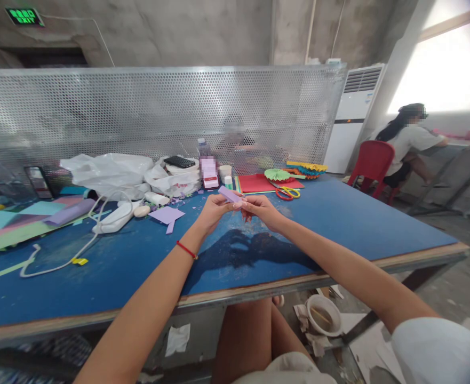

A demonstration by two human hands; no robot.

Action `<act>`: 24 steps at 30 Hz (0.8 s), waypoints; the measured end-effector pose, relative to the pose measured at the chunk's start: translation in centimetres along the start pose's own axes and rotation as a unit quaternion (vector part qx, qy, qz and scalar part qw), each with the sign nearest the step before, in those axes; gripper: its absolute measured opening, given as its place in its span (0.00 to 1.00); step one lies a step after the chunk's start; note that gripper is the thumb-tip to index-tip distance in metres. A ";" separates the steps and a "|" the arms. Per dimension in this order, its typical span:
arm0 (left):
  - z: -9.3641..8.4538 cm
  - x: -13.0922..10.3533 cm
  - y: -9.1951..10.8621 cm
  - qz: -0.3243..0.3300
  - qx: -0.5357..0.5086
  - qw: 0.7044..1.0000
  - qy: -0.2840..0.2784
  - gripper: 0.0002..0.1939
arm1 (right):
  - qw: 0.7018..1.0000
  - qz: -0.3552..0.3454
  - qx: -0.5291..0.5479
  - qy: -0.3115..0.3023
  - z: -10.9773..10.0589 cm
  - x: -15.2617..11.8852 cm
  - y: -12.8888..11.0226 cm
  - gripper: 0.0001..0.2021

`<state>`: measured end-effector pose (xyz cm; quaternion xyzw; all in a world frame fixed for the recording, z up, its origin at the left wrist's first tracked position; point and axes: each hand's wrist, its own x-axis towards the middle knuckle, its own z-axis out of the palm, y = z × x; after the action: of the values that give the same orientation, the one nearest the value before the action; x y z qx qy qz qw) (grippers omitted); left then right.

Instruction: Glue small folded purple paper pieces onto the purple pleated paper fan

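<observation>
Between my two hands, above the blue table (363,213), is a small folded strip of purple paper (229,194). My left hand (214,209) is closed on its left part, thumb and fingers pinching it. My right hand (261,209) pinches the strip's right end, fingertips close to those of the left. Beyond the hands lie scissors (286,193) with a red and a yellow handle. A square of purple paper (167,214) with a small strip beside it rests left of my left hand.
Red paper sheets (254,183) and folded paper fans (277,174) lie at the back. Leftward are a white cable (86,246), plastic bags (106,173), coloured paper (22,234) and scraps. A perforated metal screen (138,112) borders the table. A person (408,133) sits far right.
</observation>
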<state>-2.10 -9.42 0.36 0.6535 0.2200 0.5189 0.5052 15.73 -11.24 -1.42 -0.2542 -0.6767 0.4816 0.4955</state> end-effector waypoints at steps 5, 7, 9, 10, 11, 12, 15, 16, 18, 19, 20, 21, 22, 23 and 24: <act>0.0 0.0 -0.2 -0.001 -0.003 1.000 -0.015 0.19 | 1.000 0.000 -0.003 0.010 0.0 0.0 0.0 0.28; -0.1 0.0 -0.4 -0.001 -0.006 1.000 -0.019 0.20 | 1.000 0.000 -0.005 0.012 -0.1 0.0 0.1 0.28; -0.2 0.0 -0.6 0.000 -0.009 1.000 -0.022 0.19 | 1.000 -0.001 -0.006 0.012 -0.1 0.0 0.1 0.28; -0.2 0.0 -0.6 0.000 -0.010 1.000 -0.022 0.20 | 1.000 -0.002 -0.006 0.011 -0.1 0.0 0.1 0.28; -0.2 0.1 -0.6 0.001 -0.011 1.000 -0.023 0.20 | 1.000 -0.002 -0.006 0.010 -0.1 0.0 0.0 0.28; -0.2 0.1 -0.6 0.001 -0.012 1.000 -0.024 0.20 | 1.000 -0.002 -0.006 0.009 -0.1 0.0 0.0 0.28; -0.2 0.1 -0.5 0.001 -0.013 1.000 -0.027 0.21 | 1.000 0.000 -0.007 0.006 -0.1 0.0 0.0 0.28; -0.1 0.1 -0.5 0.000 -0.013 0.999 -0.030 0.21 | 1.000 0.001 -0.007 0.006 -0.1 0.0 0.0 0.28; -0.1 0.1 -0.5 -0.001 -0.013 0.999 -0.034 0.21 | 1.000 0.001 -0.007 0.006 -0.1 0.0 0.0 0.29; -0.2 0.1 -0.6 -0.001 -0.012 0.999 -0.036 0.20 | 1.000 0.001 -0.008 0.007 -0.1 0.0 0.0 0.29; -0.2 0.2 -0.6 0.000 -0.012 0.999 -0.038 0.20 | 1.000 0.001 -0.008 0.008 -0.1 0.0 -0.1 0.28; -0.2 0.2 -0.6 0.000 -0.011 0.999 -0.039 0.19 | 1.000 0.001 -0.007 0.009 0.0 0.0 -0.1 0.28; -0.2 0.2 -0.7 0.001 -0.011 0.999 -0.040 0.19 | 1.000 0.002 -0.007 0.009 0.0 0.0 -0.1 0.29; -0.3 0.2 -0.7 0.002 -0.011 0.999 -0.040 0.19 | 1.000 0.002 -0.007 0.009 0.0 0.0 -0.1 0.29; -0.3 0.2 -0.7 0.003 -0.010 0.999 -0.040 0.18 | 1.000 0.002 -0.007 0.009 0.0 0.0 -0.1 0.29</act>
<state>-2.14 -8.89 -0.22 0.6693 0.1918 0.4961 0.5187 15.75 -11.29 -1.36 -0.2634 -0.6750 0.4759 0.4985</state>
